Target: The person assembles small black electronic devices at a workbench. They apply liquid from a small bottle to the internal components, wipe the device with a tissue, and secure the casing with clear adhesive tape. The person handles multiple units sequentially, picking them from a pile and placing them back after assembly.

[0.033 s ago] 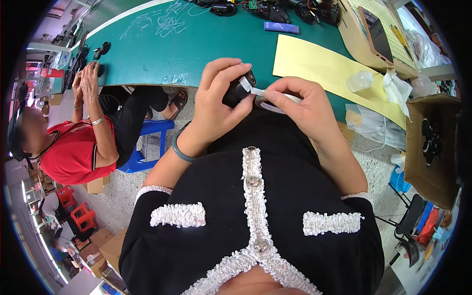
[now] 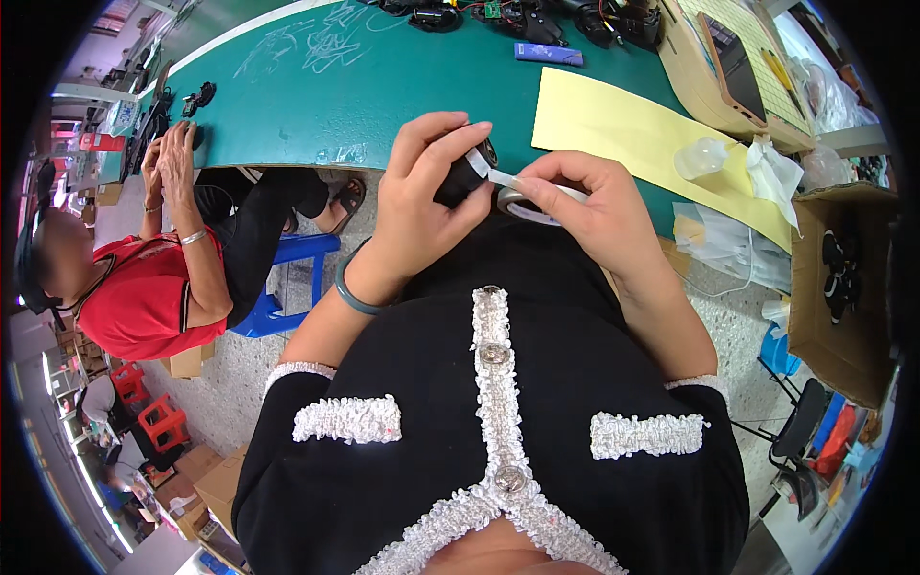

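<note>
While a seated co-worker point(image 2: 144, 278) works at the green tabletop's point(image 2: 316, 96) left edge, the person's hands hover just off its near edge, unchanged from the earlier view. The left hand point(image 2: 422, 206) stays curled around a small black part point(image 2: 462, 177); right-hand fingers point(image 2: 575, 196) keep pinching a white tape roll point(image 2: 525, 203), its strip point(image 2: 491, 172) touching the part.

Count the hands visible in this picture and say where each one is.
4. The left hand grips a small black part; the right hand holds a tape roll. A co-worker's two hands rest together at the green table.
</note>
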`<state>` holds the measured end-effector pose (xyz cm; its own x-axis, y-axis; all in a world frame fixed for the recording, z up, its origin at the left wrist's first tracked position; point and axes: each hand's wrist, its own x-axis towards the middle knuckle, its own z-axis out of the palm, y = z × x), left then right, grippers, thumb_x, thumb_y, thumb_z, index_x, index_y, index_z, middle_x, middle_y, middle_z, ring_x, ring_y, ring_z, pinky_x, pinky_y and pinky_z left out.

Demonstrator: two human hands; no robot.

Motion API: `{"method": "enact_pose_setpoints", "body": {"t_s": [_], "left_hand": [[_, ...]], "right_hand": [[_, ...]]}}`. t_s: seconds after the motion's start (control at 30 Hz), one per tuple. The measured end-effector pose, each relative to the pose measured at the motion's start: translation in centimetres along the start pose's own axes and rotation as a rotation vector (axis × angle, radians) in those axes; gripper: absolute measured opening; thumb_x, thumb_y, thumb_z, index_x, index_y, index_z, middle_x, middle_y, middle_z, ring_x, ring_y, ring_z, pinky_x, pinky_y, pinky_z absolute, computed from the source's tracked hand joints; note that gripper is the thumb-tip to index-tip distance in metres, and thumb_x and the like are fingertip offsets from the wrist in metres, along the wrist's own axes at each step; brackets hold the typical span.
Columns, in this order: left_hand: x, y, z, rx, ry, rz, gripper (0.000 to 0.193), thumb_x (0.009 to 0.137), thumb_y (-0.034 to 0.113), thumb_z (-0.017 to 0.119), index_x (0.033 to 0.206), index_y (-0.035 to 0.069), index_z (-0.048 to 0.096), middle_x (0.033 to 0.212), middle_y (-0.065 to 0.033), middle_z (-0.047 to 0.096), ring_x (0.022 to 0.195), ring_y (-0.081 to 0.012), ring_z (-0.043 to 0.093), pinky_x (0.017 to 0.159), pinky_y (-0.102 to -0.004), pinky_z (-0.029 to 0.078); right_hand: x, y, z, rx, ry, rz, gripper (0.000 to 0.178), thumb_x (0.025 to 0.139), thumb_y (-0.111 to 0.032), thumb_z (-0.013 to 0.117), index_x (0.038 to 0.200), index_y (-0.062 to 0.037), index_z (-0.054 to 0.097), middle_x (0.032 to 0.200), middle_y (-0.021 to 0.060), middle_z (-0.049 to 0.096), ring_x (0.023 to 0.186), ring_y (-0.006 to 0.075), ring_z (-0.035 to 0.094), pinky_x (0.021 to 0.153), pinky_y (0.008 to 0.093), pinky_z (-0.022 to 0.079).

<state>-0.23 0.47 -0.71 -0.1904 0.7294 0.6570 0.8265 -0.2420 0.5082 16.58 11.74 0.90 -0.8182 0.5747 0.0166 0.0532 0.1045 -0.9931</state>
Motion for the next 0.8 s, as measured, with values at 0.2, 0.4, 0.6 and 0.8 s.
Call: {"method": "enact_pose_setpoints", "body": {"t_s": [0.2,0.4,0.6,0.8], "left_hand": [[-0.1,-0.6,0.0,0.176,0.052,0.095,0.058,0.06,-0.004,0.075,0.116,0.009,0.065,0.119,-0.014,0.054,0.101,-0.0289,0.058,0.085,-0.0352,0.049],[-0.2,-0.6,0.9,0.124,0.059,0.153,0.066,0.056,-0.003,0.074,0.119,0.014,0.063,0.118,-0.0125,0.054,0.101,-0.0313,0.056,0.083,-0.0378,0.05],[0.1,-0.6,0.6,0.124,0.017,0.198,0.059,0.063,0.0,0.074,0.12,0.007,0.06,0.118,-0.0161,0.056,0.099,-0.0335,0.058,0.082,-0.0398,0.049],[0.1,-1.9,1.1,0.117,0.098,0.241,0.064,0.063,0.002,0.076,0.119,0.003,0.046,0.114,-0.0202,0.059,0.095,-0.0361,0.061,0.081,-0.0416,0.05]], "right_hand": [[-0.6,-1.4,0.1,0.196,-0.118,0.248,0.015,0.088,-0.015,0.065,0.091,0.0001,0.066,0.073,0.0,0.061,0.065,0.0047,0.053,0.059,0.0199,0.043],[-1.4,-2.3,0.2,0.285,-0.147,0.223,0.012,0.089,-0.014,0.064,0.086,-0.0026,0.062,0.071,-0.0029,0.057,0.063,0.002,0.05,0.055,0.0173,0.038],[-1.6,-1.9,0.4,0.365,-0.123,0.246,0.011,0.089,-0.014,0.063,0.085,-0.0037,0.063,0.068,-0.0036,0.056,0.06,0.0009,0.048,0.052,0.0163,0.035],[-2.4,-2.3,0.5,0.322,-0.155,0.203,0.012,0.089,-0.015,0.063,0.085,-0.0037,0.065,0.067,-0.0029,0.057,0.057,0.0003,0.047,0.049,0.0159,0.033]]}}
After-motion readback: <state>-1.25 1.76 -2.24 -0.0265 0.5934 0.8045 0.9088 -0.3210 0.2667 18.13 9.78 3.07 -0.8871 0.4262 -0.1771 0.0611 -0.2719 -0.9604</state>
